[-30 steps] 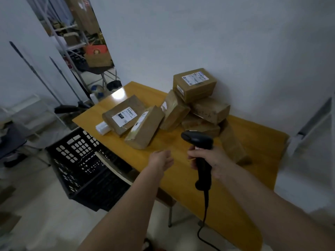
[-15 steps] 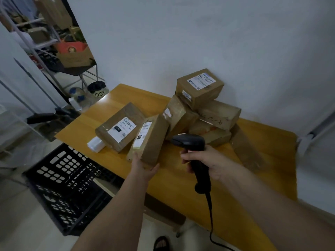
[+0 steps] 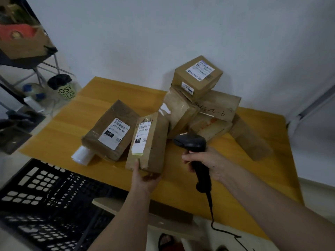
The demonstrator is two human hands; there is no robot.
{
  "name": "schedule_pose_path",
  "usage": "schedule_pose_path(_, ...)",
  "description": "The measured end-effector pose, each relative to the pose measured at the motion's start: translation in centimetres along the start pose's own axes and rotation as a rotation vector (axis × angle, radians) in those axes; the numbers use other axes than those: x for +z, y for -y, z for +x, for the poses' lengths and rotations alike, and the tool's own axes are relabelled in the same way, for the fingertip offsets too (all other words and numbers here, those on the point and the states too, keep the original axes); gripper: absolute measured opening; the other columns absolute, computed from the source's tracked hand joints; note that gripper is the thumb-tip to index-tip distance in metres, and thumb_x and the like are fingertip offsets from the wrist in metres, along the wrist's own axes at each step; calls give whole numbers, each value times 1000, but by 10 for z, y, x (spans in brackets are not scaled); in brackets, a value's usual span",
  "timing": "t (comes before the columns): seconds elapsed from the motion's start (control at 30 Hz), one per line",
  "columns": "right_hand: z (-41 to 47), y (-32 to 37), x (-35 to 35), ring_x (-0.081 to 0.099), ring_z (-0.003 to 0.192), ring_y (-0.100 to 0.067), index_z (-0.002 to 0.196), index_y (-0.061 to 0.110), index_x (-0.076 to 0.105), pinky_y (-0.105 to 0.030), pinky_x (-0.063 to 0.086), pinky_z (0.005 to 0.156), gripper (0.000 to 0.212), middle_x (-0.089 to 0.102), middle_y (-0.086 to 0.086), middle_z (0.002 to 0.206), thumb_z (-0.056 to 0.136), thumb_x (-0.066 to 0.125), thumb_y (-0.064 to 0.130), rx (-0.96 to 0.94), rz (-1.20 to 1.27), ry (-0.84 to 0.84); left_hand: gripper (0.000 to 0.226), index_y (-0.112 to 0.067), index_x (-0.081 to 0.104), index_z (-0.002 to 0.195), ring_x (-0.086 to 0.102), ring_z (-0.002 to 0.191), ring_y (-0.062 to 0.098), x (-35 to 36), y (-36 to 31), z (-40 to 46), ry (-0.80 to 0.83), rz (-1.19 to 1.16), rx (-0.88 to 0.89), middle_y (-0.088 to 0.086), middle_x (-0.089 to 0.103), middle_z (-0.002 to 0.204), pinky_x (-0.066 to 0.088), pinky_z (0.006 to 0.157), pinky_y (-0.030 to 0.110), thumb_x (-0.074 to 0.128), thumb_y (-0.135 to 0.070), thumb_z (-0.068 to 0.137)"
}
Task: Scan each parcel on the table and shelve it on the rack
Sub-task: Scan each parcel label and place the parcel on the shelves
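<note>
The left hand (image 3: 145, 175) grips the near bottom corner of a tall parcel (image 3: 148, 142), fingers on its labelled face and thumb under the end; the parcel stands tilted on the yellow worktop (image 3: 181, 187), its barcode label facing up. The right hand (image 3: 206, 163) is closed round the handle of a black corded scanner (image 3: 192, 144), whose head sits just right of the gripped parcel and points toward it.

Judging by the count on the worktop, the task is at an early stage: no parcel here looks shelved, and the one in hand seems about to be scanned. Just left of the grip lies a flat parcel (image 3: 110, 131) with a white label, resting partly on a small white packet (image 3: 82, 155). Beyond the scanner a heap of parcels (image 3: 204, 109) leans together, topped by a labelled box (image 3: 197, 77); the gripped parcel's far end appears to touch the heap, so lifting it may disturb it.

A black plastic crate (image 3: 45, 196) stands below the left wrist. A rack (image 3: 23, 42) with goods shows far left.
</note>
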State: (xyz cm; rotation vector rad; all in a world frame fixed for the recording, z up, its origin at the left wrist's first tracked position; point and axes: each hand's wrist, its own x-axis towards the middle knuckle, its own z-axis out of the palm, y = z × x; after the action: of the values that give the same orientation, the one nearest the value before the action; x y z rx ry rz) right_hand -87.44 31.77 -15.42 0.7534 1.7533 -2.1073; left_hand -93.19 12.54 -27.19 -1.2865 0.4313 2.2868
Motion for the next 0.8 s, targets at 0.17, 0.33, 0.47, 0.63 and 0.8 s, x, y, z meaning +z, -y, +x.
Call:
schedule_pose_path(0.17,9,-9,7,69,68,-17,86,5,68,-25,56,57,13,71,-10,82,78,78,5,-78,86,-205,77,-10,41,139,54,117,43,-13,11,-10,129,87,-48,23,56,129,46,98,60,80,-19,74)
schedule_pose_path(0.33,14,-16,3,65,88,-18,91,16,67,-33,61,70,20,66,-1,89,77,81,12,-163,303,-402,83,-9,56,127,59,115,42,-21,39,-24,265,251,-82,24,69,114,46,102,54,91,-4,51)
schedule_pose_path(0.47,12,-22,-7,63,91,-15,106,19,67,-34,57,74,35,69,2,98,76,83,26,-138,338,-537,105,-8,56,131,61,118,38,-17,56,-31,411,385,-125,21,63,127,49,101,48,98,1,34)
schedule_pose_path(0.63,-2,-27,-23,64,107,-30,119,16,65,-49,49,98,52,70,-7,113,73,85,32,-123,450,-590,110,-5,54,133,55,125,37,0,67,-37,479,589,-131,21,60,131,46,105,45,99,-5,33)
schedule_pose_path(0.8,-16,-24,-42,68,103,-28,113,14,67,-50,51,96,51,73,-8,107,67,88,24,-161,436,-544,110,-7,50,135,61,118,34,7,85,-44,561,610,-135,18,63,127,52,96,44,98,0,36)
